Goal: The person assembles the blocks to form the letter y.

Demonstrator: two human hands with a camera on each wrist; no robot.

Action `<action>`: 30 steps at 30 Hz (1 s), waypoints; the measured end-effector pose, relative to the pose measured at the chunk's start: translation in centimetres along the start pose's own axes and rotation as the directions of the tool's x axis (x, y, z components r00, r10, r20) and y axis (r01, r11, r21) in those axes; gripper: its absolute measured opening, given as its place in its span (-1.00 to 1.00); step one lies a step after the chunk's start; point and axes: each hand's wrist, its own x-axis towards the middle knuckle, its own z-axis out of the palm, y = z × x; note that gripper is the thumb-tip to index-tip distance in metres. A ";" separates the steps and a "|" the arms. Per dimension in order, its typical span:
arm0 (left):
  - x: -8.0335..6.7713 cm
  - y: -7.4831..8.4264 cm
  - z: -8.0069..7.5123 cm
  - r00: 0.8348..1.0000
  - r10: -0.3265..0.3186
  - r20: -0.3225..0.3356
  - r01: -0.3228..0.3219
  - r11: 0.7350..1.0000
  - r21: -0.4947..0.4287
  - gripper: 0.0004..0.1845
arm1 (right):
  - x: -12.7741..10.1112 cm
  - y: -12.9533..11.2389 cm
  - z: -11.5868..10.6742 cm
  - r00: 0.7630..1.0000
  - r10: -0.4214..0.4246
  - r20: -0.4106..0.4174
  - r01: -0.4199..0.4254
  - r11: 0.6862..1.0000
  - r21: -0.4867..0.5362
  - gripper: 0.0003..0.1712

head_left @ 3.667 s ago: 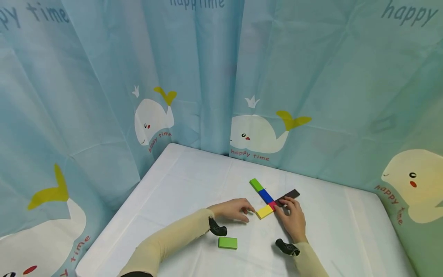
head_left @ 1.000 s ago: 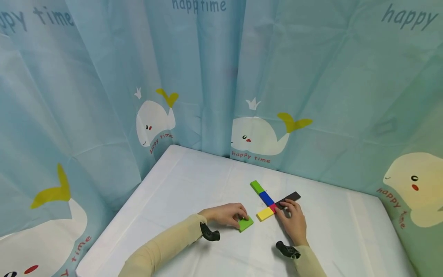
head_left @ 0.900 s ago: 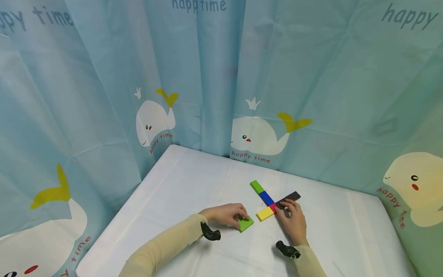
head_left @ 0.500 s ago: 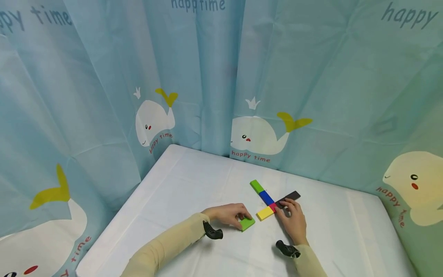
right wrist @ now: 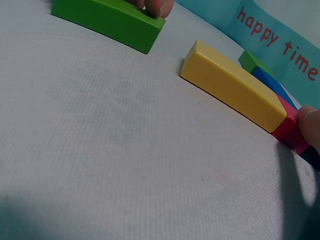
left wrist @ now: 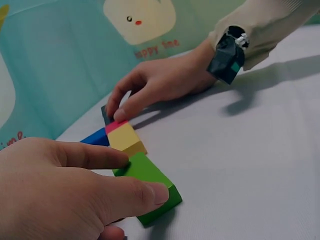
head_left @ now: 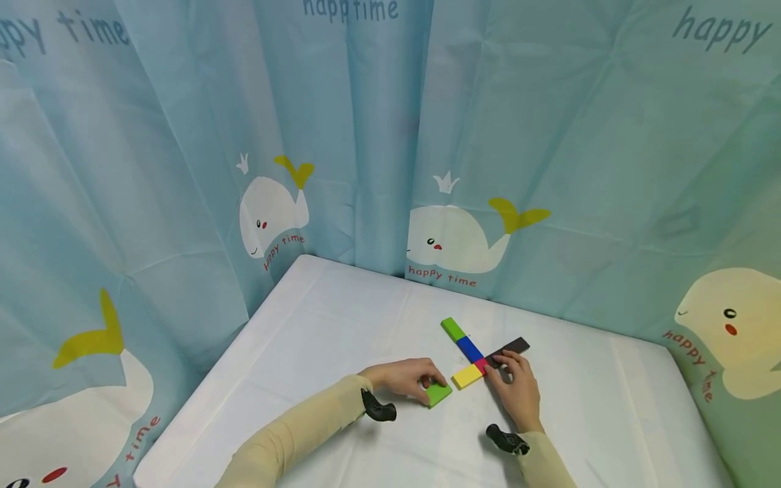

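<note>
Overhead, the left hand (head_left: pixel 405 378) grips a green block (head_left: pixel 438 394) lying flat on the white surface (head_left: pixel 317 318), just short of the yellow block (head_left: pixel 467 375); open cloth spreads leftward. Closer, from the left wrist, thumb and fingers (left wrist: pixel 95 155) clasp its edges. Opposite, the right hand (head_left: pixel 517 390) rests straight fingers (right wrist: pixel 310 125) against the red block (right wrist: pixel 290 131).

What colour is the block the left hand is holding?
Green. The left hand grips the green block, seen best in the left wrist view.
</note>
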 end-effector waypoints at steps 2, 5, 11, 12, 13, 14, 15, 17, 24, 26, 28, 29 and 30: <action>0.1 0.0 0.0 1.000 0.001 -0.001 -0.001 1.000 -0.001 -0.53 | 0.0 0.0 0.0 1.000 0.001 0.001 -0.001 1.000 0.001 -0.56; 0.3 0.3 -0.1 1.000 -0.005 -0.001 0.005 1.000 -0.010 -0.53 | 0.0 0.1 0.1 1.000 0.000 0.003 0.000 1.000 0.004 -0.56; 0.5 0.6 -0.1 1.000 -0.008 -0.017 0.008 1.000 0.000 -0.53 | 0.0 0.2 0.1 1.000 -0.005 0.000 0.005 1.000 0.002 -0.56; 0.5 0.6 -0.1 1.000 -0.008 -0.020 0.009 1.000 0.003 -0.53 | 0.0 0.2 0.1 1.000 -0.005 0.000 0.005 1.000 0.004 -0.56; 0.6 0.5 -0.1 1.000 -0.011 -0.022 0.011 1.000 0.006 -0.53 | 0.0 0.2 0.1 1.000 -0.004 0.001 0.004 1.000 0.004 -0.56; 0.6 0.5 0.0 1.000 -0.015 -0.023 0.015 1.000 0.009 -0.53 | 0.0 0.2 0.1 1.000 -0.002 0.002 0.002 1.000 0.006 -0.56; 0.7 0.5 0.0 1.000 -0.022 -0.023 0.022 1.000 0.006 -0.53 | 0.0 0.2 0.1 1.000 0.000 0.004 0.000 1.000 0.006 -0.56; 0.8 0.6 0.0 0.999 -0.035 -0.022 0.035 0.999 0.001 -0.52 | 0.1 0.2 0.1 1.000 0.004 0.008 -0.004 1.000 0.003 -0.56; 1.2 1.0 -0.2 0.998 -0.060 -0.011 0.059 0.998 -0.004 -0.51 | 0.0 0.1 0.1 1.000 0.000 0.006 0.000 1.000 0.004 -0.56; 1.3 1.0 -0.3 0.998 -0.056 -0.013 0.056 0.998 -0.001 -0.52 | 0.0 0.1 0.1 1.000 -0.008 0.001 0.008 1.000 0.006 -0.56; 1.4 1.0 -0.2 0.998 -0.054 -0.014 0.054 0.999 -0.001 -0.52 | 0.0 0.1 0.1 1.000 -0.012 -0.003 0.012 1.000 0.008 -0.56; 1.4 0.9 -0.2 0.998 -0.053 -0.016 0.053 0.999 -0.003 -0.52 | 0.0 0.0 0.1 1.000 -0.014 -0.004 0.014 1.000 0.009 -0.56; 1.5 0.9 -0.2 0.998 -0.055 -0.016 0.055 0.998 -0.004 -0.52 | 0.0 0.1 0.1 1.000 -0.015 -0.004 0.015 1.000 0.009 -0.56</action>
